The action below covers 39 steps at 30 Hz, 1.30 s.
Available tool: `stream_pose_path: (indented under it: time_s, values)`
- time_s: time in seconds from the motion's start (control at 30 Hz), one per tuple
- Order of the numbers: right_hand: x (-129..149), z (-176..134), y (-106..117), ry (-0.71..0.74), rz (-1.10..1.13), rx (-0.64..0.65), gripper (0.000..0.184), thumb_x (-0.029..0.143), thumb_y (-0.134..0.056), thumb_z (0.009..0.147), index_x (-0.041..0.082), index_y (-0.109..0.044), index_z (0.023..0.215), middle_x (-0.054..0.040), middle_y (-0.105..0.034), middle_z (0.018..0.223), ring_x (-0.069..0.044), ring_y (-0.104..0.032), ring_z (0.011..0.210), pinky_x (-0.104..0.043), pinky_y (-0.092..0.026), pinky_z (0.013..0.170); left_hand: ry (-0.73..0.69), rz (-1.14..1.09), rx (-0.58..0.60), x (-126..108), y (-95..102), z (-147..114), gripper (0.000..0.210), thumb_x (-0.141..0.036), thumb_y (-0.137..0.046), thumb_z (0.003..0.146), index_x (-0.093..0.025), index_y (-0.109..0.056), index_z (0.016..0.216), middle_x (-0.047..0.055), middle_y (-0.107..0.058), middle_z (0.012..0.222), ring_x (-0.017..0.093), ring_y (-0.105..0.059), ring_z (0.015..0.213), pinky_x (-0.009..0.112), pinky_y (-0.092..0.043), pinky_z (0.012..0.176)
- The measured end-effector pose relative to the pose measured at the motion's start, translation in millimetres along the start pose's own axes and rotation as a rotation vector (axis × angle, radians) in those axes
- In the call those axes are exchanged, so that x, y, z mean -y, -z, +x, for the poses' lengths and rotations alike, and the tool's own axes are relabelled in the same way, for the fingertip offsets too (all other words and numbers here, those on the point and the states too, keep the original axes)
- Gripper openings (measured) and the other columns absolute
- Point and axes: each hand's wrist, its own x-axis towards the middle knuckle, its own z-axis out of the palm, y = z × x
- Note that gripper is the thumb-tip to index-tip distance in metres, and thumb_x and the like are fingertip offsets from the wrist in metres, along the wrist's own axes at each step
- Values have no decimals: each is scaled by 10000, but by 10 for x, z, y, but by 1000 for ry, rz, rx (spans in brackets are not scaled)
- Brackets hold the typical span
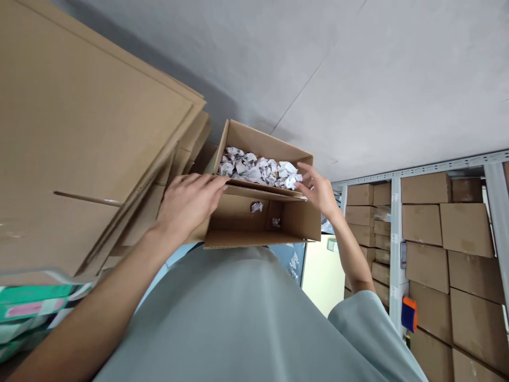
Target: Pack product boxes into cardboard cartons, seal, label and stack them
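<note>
Two open cardboard boxes stand side by side in front of me. The far box (270, 144) is partly filled with crumpled printed paper (258, 170). Inside the near box (238, 237) lie two small crumpled paper balls (256, 206). My left hand (193, 199) is wrapped over the left end of the boxes, fingertips at the rim where they meet; its thumb is hidden. At the right end of the far box, my right hand (317, 188) has thumb and fingers apart, close beside the paper. Whether its fingertips touch the paper is hard to tell.
Large flat cardboard sheets (99, 122) lean at the left, close to my left arm. Metal shelving (395, 239) with stacked cartons (461, 228) stands at the right. A green package (35, 302) lies at lower left. Grey floor (358, 79) extends beyond the boxes.
</note>
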Motion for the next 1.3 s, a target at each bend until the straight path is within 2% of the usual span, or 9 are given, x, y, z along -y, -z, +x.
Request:
stream_pose_path:
  time_s: [0.07, 0.17, 0.37, 0.57, 0.67, 0.77, 0.93, 1.1, 1.3]
  values:
    - [25, 58, -10, -1, -45, -37, 538, 316, -756, 1050, 262, -662, 1577, -27, -807, 1082, -170, -693, 752, -308, -582, 814, -19, 33, -10, 6, -11, -17, 435, -347, -427, 1167, -221, -818, 1310, 138, -817, 1080, 331, -722, 1077, 478, -491, 1012]
    - [187, 19, -43, 61, -53, -30, 418, 324, -752, 1080, 240, -729, 1489, -50, -816, 1121, -173, -710, 771, -314, -600, 833, -32, 36, -40, 32, -55, -52, 429, -321, -434, 1153, -248, -814, 1339, 144, -824, 1118, 345, -733, 1104, 484, -498, 1008]
    - [677, -234, -384, 246, -61, 201, 320, 336, -725, 1136, 248, -753, 1442, -73, -816, 1299, -195, -792, 926, -318, -635, 909, -39, 33, -73, 75, -126, -86, 414, -298, -470, 1130, -251, -808, 1362, 151, -835, 1142, 358, -740, 1127, 499, -502, 1034]
    - [792, -348, -651, 220, -267, 305, 439, 306, -665, 1171, 237, -637, 1603, -121, -803, 1402, -271, -826, 1134, -350, -648, 929, -75, 120, -63, 50, -107, -122, 446, -314, -426, 1145, -240, -796, 1383, 154, -837, 1136, 361, -750, 1111, 501, -531, 1003]
    - [709, -548, -520, 159, -272, 244, 449, 339, -641, 1178, 257, -628, 1620, -103, -823, 1364, -261, -835, 1090, -342, -653, 902, -98, 105, -56, 55, -93, -120, 465, -275, -445, 1118, -247, -763, 1456, 150, -825, 1222, 360, -745, 1170, 509, -553, 1042]
    - [472, -866, -314, 28, -216, 77, 401, 394, -623, 1174, 277, -688, 1552, -73, -857, 1279, -245, -835, 1013, -340, -651, 892, -140, -6, -103, 64, -28, -106, 586, -231, -522, 1052, -270, -636, 1626, 141, -740, 1470, 352, -671, 1401, 502, -535, 1187]
    - [-174, -1464, -139, -411, -276, -271, 452, 594, -635, 1099, 219, -798, 1290, -102, -859, 1068, -223, -727, 712, -351, -582, 749, -48, -133, -164, 63, 185, -255, 800, -315, -594, 1043, -186, -356, 1796, 218, -513, 1734, 401, -495, 1635, 573, -432, 1354]
    - [-526, -1917, -290, -667, -176, -304, 639, 764, -597, 1016, 173, -829, 1095, -153, -860, 999, -248, -705, 695, -356, -520, 718, 259, -187, 0, 101, 206, -595, 1004, -587, -637, 980, -182, -264, 1818, 248, -650, 1598, 481, -677, 1438, 648, -585, 1170]
    - [-569, -1994, -574, -644, -21, -276, 554, 716, -590, 1039, 207, -800, 975, -128, -863, 951, -256, -736, 731, -343, -511, 735, 399, -70, 164, 153, 81, -755, 1028, -702, -587, 926, -256, -315, 1811, 152, -824, 1265, 445, -805, 1114, 564, -658, 894]
